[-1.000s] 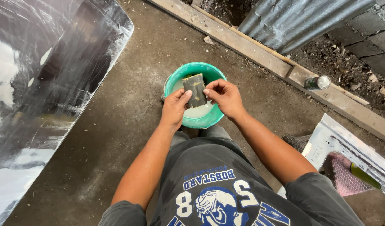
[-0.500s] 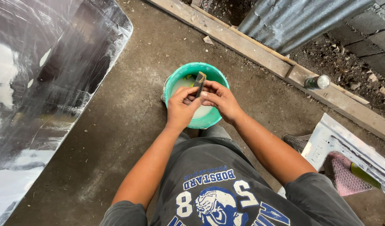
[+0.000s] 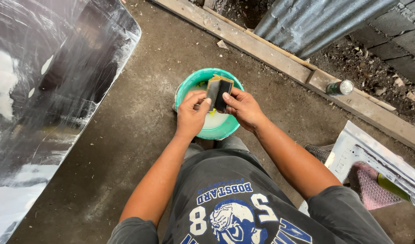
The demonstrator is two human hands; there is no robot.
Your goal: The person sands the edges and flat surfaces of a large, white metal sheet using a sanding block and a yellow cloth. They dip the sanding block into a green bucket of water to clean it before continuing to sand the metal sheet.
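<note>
Both hands meet over a teal bucket (image 3: 225,130) that holds milky water and stands on the concrete floor between my knees. My left hand (image 3: 191,114) and my right hand (image 3: 243,108) together pinch a dark folded sheet of sandpaper (image 3: 219,92) with a tan backing, held upright above the bucket. The left fingers grip its lower left edge and the right thumb and fingers grip its right side.
A large glossy black panel (image 3: 49,90) streaked with white residue fills the left side. A wooden beam (image 3: 279,63) runs diagonally behind the bucket, with a can (image 3: 339,87) on it. Corrugated metal (image 3: 315,22) stands beyond. A white metal part (image 3: 370,158) lies at right.
The sandpaper lay flat in my hands over the bucket a second ago. It has since been folded and turned upright, and both hands have shifted slightly toward me.
</note>
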